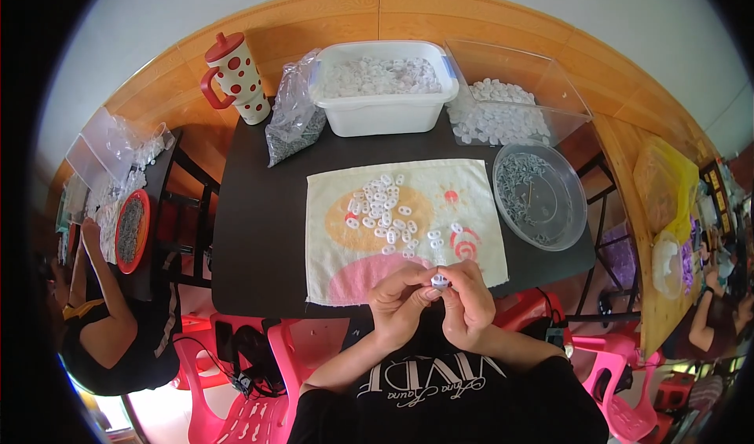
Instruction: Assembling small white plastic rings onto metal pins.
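At the near edge of the dark rectangular table (259, 224), in the head view, we hold a small white plastic piece (440, 281) between our two hands, just in front of our chest. Our left hand (399, 302) is curled nearly closed, thumb and fingertips pinching the piece from one side; our right hand (469, 306) grips it likewise from the other.

Beyond our fingers we have a cream towel with orange and pink patches (471, 178), bearing a loose scatter of white two-holed oval pieces (381, 200).

Along the far side stand our containers. A white rectangular plastic tub (382, 119) is filled nearly to its rim with small whitish pieces (381, 77). Left of it, a clear plastic bag (298, 78) has small grey parts (294, 139) gathered at its bottom. Right of it, a clear rectangular plastic box (542, 71) holds a heap of glossy white pieces (499, 114). Nearer us, beside the towel, a round clear plastic basin (567, 222) contains slim grey bits (518, 178), mostly toward its left side. On a neighbouring table, we see a round orange-red tray (143, 251) of grey bits (130, 228) near a co-worker's arm (106, 275).
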